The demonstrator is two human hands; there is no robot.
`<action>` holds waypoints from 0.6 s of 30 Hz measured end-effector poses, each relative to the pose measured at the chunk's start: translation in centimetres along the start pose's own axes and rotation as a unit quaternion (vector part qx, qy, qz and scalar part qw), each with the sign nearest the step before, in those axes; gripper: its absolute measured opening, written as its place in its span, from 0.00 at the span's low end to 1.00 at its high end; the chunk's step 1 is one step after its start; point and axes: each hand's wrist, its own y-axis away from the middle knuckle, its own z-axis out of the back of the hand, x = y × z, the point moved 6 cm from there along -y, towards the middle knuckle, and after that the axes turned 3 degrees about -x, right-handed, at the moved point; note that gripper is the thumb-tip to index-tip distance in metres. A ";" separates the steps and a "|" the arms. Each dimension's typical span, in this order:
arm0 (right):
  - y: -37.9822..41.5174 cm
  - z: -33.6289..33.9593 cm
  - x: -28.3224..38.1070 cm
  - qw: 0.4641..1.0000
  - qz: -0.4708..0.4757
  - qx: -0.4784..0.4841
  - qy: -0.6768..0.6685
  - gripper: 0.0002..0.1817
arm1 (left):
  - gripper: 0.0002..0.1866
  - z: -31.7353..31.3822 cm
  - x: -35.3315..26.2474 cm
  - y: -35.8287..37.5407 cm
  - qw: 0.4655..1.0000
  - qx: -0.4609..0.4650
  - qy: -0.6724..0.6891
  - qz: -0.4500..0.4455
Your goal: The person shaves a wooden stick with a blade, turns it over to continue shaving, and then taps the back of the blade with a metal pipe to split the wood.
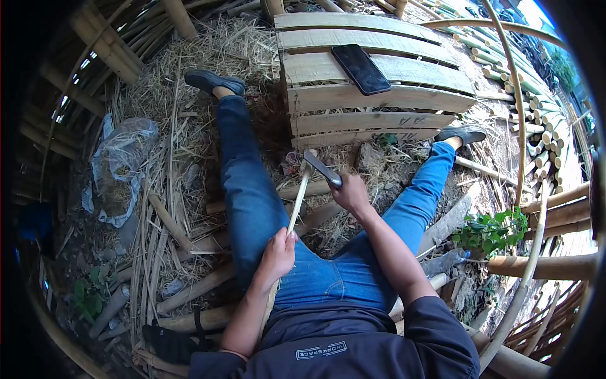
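Note:
A long, pale bamboo strip [299, 201] runs up between my legs. My left hand [278, 254] is closed around it near my lap, and its lower part passes along my left forearm. My right hand [350, 192] grips the handle of a broad-bladed knife [322, 168]. The blade points up and left, and its tip end lies at the upper end of the strip. Whether the edge has cut into the strip cannot be made out.
Ahead stands a slatted wooden crate [379, 69] with a black phone [361, 68] on top. A clear plastic bag [123, 161] lies left on straw. Bamboo poles [546, 142] are stacked at the right, near a leafy plant [492, 232]. Cut bamboo pieces lie around my legs.

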 end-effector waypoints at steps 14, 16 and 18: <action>-0.3 0.5 -0.8 0.996 0.020 -0.081 -0.044 0.13 | 0.13 -1.0 1.1 0.4 0.994 0.040 0.097 -0.030; -0.7 1.8 -1.4 0.985 -0.021 -0.094 -0.146 0.19 | 0.14 -0.4 0.7 0.6 0.980 0.070 0.185 0.000; -0.6 4.0 -0.6 0.963 -0.070 -0.118 -0.230 0.27 | 0.14 1.1 0.7 0.9 0.949 0.102 0.286 0.087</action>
